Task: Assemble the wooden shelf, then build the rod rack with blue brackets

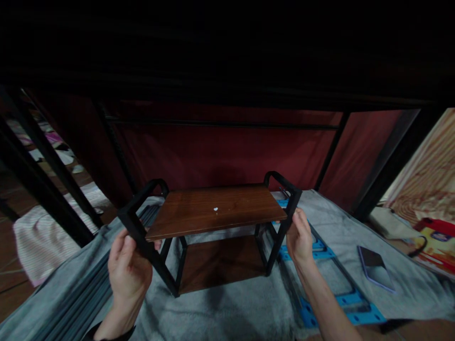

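A small two-tier shelf (213,201) with brown wooden boards and a black metal frame stands upright in the middle of the head view. Its lower board (222,263) is partly in shadow, and a small white spot shows on the upper board. My left hand (130,267) grips the shelf's left side frame, with some fingers hidden behind it. On the opposite side, my right hand (299,237) holds the right side frame just below the upper board's level; its fingertips are partly hidden by the frame.
A grey blanket (245,303) lies beneath the shelf. Blue and black frame pieces (346,303) lie at right, near a phone (376,268). Dark grey bars (94,284) lie at left. Black posts (332,151) and red fabric (227,151) enclose the space, with a dark surface overhead.
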`<action>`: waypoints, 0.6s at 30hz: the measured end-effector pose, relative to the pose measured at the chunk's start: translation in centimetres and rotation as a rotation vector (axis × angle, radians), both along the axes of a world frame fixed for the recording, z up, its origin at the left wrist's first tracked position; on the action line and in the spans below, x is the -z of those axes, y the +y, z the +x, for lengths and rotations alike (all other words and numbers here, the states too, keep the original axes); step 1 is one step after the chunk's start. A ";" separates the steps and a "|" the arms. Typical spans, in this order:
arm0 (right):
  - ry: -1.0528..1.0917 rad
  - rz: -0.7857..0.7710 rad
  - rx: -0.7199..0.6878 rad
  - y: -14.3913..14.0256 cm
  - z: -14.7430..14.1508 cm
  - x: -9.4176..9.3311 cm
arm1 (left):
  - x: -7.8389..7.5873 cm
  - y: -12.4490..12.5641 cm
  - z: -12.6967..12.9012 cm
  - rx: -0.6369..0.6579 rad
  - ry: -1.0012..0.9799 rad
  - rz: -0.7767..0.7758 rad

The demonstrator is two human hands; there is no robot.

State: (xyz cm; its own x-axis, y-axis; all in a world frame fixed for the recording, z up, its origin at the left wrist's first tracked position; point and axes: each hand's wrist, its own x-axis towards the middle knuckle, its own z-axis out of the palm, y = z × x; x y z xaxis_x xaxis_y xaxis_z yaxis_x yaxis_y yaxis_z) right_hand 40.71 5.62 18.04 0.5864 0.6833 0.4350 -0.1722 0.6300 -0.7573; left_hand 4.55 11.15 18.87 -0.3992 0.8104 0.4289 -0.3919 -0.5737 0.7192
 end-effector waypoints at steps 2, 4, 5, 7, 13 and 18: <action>-0.043 -0.010 0.048 -0.1 0.6 0.2 | 0.3 0.1 -0.3 -0.061 -0.028 -0.029; -0.109 -0.034 0.108 -0.2 1.4 0.4 | 0.4 0.1 -0.5 -0.100 -0.022 -0.043; -0.149 -0.047 0.140 -0.2 1.8 0.5 | 0.4 0.0 -0.6 -0.108 -0.015 -0.043; -0.236 -0.070 0.194 -0.3 2.4 0.6 | 0.2 -0.1 -0.6 -0.106 0.008 -0.048; -0.413 -0.119 0.264 -0.4 2.6 0.1 | -0.5 -0.6 -0.3 -0.160 0.055 -0.075; -0.471 -0.169 0.227 -0.6 2.6 -0.1 | 0.2 -0.1 -1.1 -0.193 0.097 -0.062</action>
State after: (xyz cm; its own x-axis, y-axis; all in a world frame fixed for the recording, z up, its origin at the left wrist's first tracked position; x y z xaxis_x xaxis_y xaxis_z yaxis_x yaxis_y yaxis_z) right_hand 43.34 4.97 18.19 0.4954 0.6452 0.5816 0.3364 0.4748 -0.8132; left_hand 3.47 11.05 18.62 -0.5089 0.7486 0.4250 -0.2060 -0.5853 0.7842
